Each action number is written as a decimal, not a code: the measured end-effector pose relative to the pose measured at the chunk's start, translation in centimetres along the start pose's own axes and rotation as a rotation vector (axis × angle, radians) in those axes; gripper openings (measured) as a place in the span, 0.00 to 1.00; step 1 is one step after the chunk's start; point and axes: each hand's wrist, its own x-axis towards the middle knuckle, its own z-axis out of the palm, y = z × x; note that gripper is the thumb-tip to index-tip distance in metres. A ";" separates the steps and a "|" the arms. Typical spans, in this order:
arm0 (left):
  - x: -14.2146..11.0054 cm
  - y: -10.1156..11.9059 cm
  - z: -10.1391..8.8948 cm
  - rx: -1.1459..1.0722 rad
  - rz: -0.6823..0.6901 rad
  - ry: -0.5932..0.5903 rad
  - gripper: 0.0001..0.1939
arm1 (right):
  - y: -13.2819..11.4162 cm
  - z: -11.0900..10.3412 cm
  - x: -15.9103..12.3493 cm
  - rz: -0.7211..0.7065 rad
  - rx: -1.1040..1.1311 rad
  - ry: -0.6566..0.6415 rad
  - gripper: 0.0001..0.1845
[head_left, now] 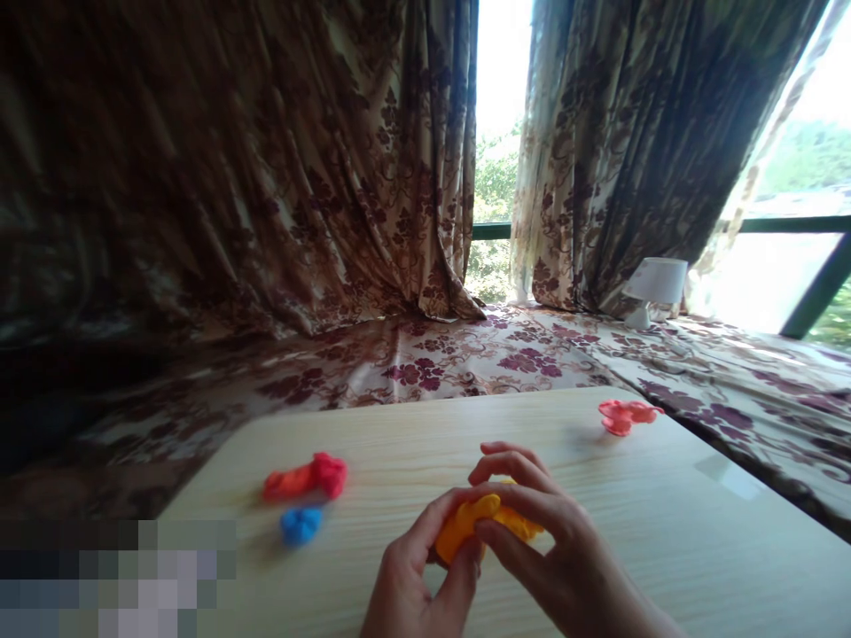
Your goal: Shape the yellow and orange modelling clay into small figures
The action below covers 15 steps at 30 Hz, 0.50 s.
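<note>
Both hands meet around a lump of yellow modelling clay above the near middle of the table. My left hand grips its left side between thumb and fingers. My right hand pinches the clay from the right, its thumb and index finger pressed on it and the other fingers curved above. Behind the right thumb more of the yellow clay shows, with a bumpy edge. Fingers hide part of its shape.
Left of my hands lie a red and orange clay piece and a small blue clay lump. A coral-pink clay figure is at the far right of the pale wooden table. Beyond are a white lamp and patterned curtains.
</note>
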 end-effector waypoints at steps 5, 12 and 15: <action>0.0 -0.3 0.3 -0.088 -0.047 -0.029 0.23 | 0.0 0.1 0.1 0.011 -0.021 -0.002 0.07; 0.3 0.1 -0.7 -0.408 -0.196 -0.336 0.24 | 0.0 -1.2 -0.5 0.105 0.199 -0.019 0.16; 0.5 0.3 -1.4 -0.540 -0.316 -0.595 0.16 | -0.5 -1.9 -0.6 0.153 0.416 -0.143 0.14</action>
